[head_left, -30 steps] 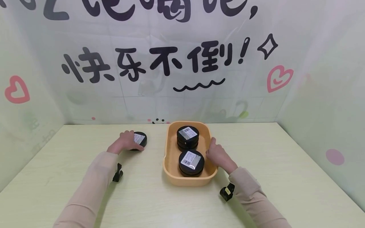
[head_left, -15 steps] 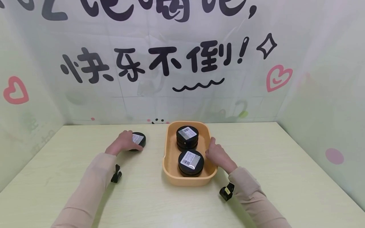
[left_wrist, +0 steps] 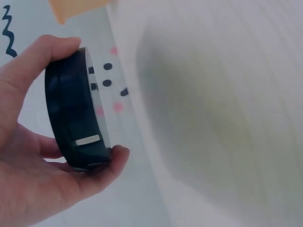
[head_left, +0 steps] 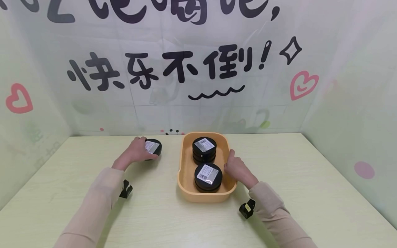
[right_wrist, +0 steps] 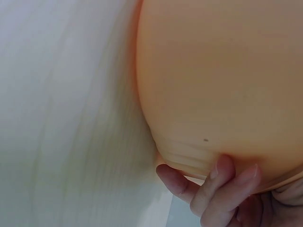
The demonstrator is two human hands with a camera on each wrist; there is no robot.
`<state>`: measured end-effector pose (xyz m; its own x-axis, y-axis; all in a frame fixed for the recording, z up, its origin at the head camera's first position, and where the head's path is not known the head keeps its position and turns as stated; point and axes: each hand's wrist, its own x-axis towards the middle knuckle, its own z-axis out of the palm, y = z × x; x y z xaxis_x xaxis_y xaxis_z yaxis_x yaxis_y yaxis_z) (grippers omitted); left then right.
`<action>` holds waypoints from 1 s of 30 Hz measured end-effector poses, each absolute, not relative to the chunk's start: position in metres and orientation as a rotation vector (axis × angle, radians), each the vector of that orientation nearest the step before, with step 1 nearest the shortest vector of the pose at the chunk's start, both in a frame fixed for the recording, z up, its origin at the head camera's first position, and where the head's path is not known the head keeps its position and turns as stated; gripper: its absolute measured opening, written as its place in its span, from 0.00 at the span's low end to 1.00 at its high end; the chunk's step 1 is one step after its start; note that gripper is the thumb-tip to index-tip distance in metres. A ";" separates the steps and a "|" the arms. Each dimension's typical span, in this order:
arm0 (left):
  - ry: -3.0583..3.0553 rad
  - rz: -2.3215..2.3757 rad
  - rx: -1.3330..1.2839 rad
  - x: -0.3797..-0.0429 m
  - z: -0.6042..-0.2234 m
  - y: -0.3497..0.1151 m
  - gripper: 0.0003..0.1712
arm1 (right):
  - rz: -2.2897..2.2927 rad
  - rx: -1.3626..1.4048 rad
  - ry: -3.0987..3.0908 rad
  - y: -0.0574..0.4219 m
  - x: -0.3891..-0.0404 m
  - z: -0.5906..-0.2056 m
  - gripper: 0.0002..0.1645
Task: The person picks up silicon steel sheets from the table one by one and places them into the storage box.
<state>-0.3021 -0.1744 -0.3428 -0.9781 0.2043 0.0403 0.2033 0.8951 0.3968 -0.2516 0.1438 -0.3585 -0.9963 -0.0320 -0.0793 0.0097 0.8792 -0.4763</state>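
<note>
The round black plastic tin (head_left: 153, 147) with a white label has just lifted off the pale green tabletop (head_left: 155, 213), pinched in the left hand (head_left: 135, 151). The right hand (head_left: 237, 168) still curls over the orange plastic tray's rim (head_left: 232, 156), steadying it.

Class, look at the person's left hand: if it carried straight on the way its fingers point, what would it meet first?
Probably the orange tray: the left hand, gripping a black tin, points right toward its wall, though depth is uncertain.
</note>
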 end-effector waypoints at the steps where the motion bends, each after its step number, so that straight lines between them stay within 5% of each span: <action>1: 3.064 0.645 0.341 -0.302 -0.342 -0.174 0.47 | -0.754 -0.016 2.961 0.144 -0.252 -0.359 0.32; 30: 3.125 0.835 0.779 -0.274 -0.302 -0.120 0.48 | -0.752 0.037 2.925 0.143 -0.253 -0.358 0.32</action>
<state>-0.2743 -0.1204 -0.3016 -0.8742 0.3894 0.2899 0.4821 0.7664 0.4244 -0.2532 0.1434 -0.3584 -0.9924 -0.0063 -0.1229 0.0537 0.8761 -0.4791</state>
